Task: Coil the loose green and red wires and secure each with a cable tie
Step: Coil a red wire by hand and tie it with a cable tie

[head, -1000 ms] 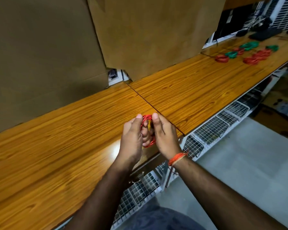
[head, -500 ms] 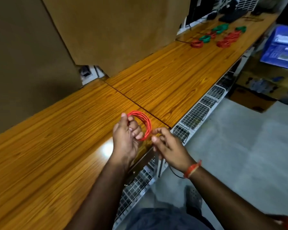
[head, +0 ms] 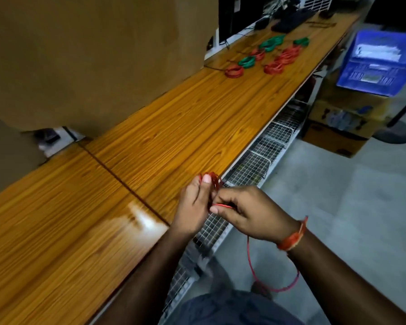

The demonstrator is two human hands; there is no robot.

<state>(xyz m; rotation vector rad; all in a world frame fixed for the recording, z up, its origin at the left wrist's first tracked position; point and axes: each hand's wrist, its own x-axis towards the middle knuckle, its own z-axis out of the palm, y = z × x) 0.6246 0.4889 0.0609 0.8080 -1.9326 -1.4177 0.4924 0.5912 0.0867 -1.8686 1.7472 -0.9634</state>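
Observation:
My left hand (head: 196,205) grips a small coil of red wire (head: 215,180) over the front edge of the wooden bench (head: 174,137); most of the coil is hidden behind the fingers. My right hand (head: 249,212) pinches the loose red strand right beside it. The free tail of that red wire (head: 263,281) hangs below my right wrist in a loop. Far along the bench lie several finished red coils (head: 234,71) and green coils (head: 247,61).
Brown cardboard sheets (head: 92,55) stand along the back of the bench. White wire-mesh trays (head: 256,165) run under its front edge. A blue crate (head: 380,64) sits on a cardboard box (head: 338,127) on the floor at the right. Dark equipment and cables fill the far end.
The view has swung right and down. My right hand has come back to the coil from below and now pinches the strand; the hanging tail is now in sight.

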